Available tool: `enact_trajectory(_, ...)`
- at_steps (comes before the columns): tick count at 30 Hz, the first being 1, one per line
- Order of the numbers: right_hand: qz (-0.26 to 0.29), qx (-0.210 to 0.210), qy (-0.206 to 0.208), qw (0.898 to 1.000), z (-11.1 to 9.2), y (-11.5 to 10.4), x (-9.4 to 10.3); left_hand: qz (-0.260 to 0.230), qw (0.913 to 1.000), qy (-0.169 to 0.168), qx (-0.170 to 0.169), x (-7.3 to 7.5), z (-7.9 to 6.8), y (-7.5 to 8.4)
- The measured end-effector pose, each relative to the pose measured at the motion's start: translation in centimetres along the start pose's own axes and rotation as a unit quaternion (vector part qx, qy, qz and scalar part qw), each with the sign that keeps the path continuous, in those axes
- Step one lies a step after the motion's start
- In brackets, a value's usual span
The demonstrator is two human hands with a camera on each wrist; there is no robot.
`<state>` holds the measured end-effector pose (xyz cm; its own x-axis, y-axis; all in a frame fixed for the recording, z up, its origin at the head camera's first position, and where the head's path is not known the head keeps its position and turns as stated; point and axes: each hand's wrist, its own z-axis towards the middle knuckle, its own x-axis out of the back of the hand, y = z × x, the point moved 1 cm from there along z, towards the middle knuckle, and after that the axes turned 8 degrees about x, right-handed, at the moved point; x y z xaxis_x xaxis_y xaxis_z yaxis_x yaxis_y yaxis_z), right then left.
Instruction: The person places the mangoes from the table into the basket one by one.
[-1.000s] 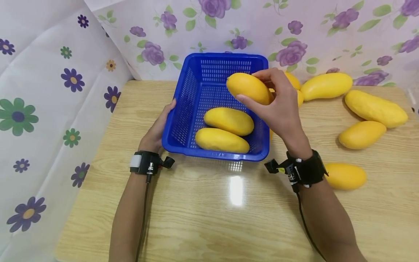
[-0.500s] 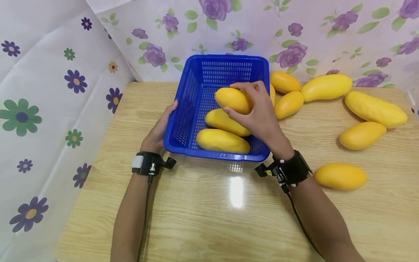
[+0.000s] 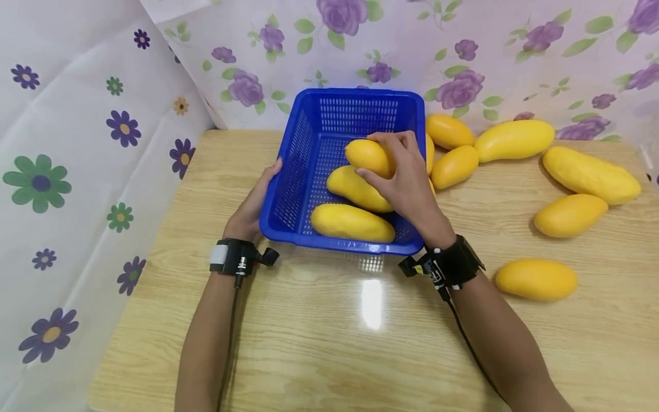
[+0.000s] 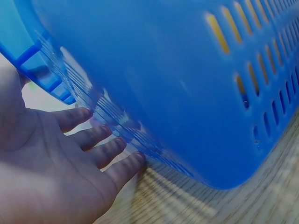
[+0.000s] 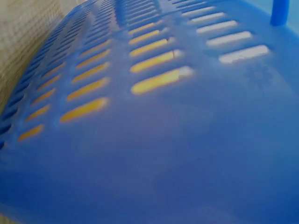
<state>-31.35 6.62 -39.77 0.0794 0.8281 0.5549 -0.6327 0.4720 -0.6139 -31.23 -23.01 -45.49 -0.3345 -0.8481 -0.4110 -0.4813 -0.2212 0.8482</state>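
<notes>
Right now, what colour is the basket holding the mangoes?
Bright blue basket, clearest in the head view.

We find no readable text, label, brand, number or sign in any view. The blue basket, the mangoes and the flowered cloth behind them bear no writing, and the wrist straps show nothing legible.

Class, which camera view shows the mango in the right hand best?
The head view: the mango shows plainly, gripped by the right hand inside the blue basket. The right wrist view shows only yellow through the basket's slots, too blurred to tell which mango. The left wrist view shows the same, beside the left hand.
</notes>
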Motion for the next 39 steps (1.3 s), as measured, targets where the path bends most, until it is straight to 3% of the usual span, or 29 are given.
enact_trajectory(5,-0.024,-0.009,-0.012,1.000,0.3,0.1,0.0,-0.006,1.0000,-0.003,0.000,0.1,-0.2,0.0)
enact_trajectory(9,-0.055,-0.039,-0.050,0.996,1.0,0.2,0.2,-0.008,0.9999,-0.008,-0.006,0.1,-0.3,0.1)
enact_trajectory(15,-0.108,-0.068,-0.143,0.982,2.3,0.4,1.1,-0.005,0.9999,-0.011,-0.007,-0.6,-0.4,0.5)
enact_trajectory(21,-0.147,-0.084,-0.211,0.963,3.4,0.8,1.2,0.003,0.9998,-0.017,0.000,-1.3,-0.7,0.7)
enact_trajectory(28,-0.172,-0.082,-0.277,0.942,3.9,1.6,0.4,-0.007,0.9999,-0.011,0.006,-1.2,-0.9,0.3)
enact_trajectory(39,-0.173,-0.030,-0.303,0.937,4.4,2.3,-0.1,0.002,0.9999,-0.012,0.000,-1.2,-1.0,0.6)
